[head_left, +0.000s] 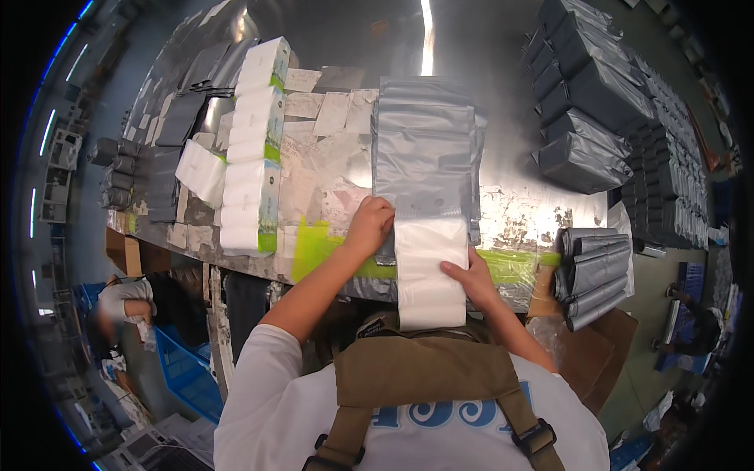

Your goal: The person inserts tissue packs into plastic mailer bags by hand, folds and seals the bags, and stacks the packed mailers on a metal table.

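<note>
Gripping the mouth of the top grey plastic mailer bag point(424, 153), the left hand point(369, 224) has its fingers curled over the bag's lower left corner, while the right hand point(471, 276) lies with fingers spread against the right side of a white pack of tissue rolls point(430, 271), pressing on it rather than closing around it. That white pack lies lengthwise at the near edge of the metal worktable point(542, 200), its far end at the mouth of the grey bag and its near end hanging over the table edge toward the person's chest. How far the pack sits inside the bag cannot be told. The grey bag lies flat on a stack of the same bags, running away from the person across the table. A strip of yellow-green tape point(322, 245) runs along the table's near edge under both forearms. To the left stands a long row of wrapped white tissue packs with green ends point(255, 149), and beside it loose paper labels point(330, 114) are spread over the tabletop. At the right, filled grey parcels point(585, 118) are piled at the far corner, and rolled grey bags point(593, 271) sit on a cardboard box point(597, 353) just beside the right forearm. Lower left, another person's hand point(126, 302) works near a blue crate point(188, 373)
</note>
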{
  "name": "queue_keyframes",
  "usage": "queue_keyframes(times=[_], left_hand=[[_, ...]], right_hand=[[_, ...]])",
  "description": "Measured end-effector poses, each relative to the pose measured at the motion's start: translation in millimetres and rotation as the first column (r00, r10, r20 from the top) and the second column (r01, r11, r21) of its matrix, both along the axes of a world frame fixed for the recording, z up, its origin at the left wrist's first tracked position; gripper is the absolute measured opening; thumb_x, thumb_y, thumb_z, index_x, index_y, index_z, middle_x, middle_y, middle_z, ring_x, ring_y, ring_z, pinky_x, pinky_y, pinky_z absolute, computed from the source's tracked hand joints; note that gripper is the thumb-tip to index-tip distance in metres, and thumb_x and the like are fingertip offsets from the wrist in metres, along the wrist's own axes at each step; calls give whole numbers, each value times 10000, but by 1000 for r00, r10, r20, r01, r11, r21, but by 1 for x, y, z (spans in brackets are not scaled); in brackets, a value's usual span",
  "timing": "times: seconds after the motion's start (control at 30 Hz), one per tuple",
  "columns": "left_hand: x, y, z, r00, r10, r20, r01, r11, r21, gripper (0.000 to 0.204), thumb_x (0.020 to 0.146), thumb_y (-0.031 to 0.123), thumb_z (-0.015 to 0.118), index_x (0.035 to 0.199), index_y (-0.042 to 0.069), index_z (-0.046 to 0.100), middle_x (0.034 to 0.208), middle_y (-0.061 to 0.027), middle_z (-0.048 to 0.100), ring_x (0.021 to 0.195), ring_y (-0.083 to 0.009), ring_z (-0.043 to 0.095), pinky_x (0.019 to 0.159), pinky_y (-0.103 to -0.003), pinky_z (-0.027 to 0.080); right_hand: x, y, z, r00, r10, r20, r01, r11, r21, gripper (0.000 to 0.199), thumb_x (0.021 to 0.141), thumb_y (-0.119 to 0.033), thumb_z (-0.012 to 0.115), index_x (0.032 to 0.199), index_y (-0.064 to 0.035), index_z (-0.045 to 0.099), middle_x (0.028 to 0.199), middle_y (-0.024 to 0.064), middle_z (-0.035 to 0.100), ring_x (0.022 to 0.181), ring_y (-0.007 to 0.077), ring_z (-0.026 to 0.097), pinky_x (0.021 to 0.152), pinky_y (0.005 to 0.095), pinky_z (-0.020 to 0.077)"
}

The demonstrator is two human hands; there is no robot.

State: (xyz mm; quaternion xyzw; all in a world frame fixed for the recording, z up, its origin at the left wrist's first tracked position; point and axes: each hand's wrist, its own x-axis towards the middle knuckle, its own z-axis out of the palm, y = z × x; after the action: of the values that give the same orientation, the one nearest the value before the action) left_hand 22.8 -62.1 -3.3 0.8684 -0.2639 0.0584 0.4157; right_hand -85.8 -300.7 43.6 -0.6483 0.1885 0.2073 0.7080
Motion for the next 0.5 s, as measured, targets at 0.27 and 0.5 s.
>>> queue_keyframes(times=[0.27, 0.5], left_hand=[[-7, -3, 2, 999, 8, -52, -10, 999, -37, 112, 753, 26, 673, 863, 47, 673, 788, -109, 582, 797, -331, 551, 712, -408, 458], [-9, -5, 0, 996, 18, -92, -20, 1000, -18, 107, 757, 28, 679, 859, 58, 680, 782, -110, 582, 794, -330, 554, 708, -409, 461]], right_hand=[[31, -34, 21, 870, 485, -88, -371, 525, -766, 385, 795, -289, 726, 1077, -42, 639, 951, 161, 661, 843, 330, 632, 725, 384, 514], [47, -26, -15, 609, 718, 337, 201, 271, -941, 152, 658, -86, 656, 805, -62, 628, 840, 75, 557, 777, 264, 577, 627, 358, 497]])
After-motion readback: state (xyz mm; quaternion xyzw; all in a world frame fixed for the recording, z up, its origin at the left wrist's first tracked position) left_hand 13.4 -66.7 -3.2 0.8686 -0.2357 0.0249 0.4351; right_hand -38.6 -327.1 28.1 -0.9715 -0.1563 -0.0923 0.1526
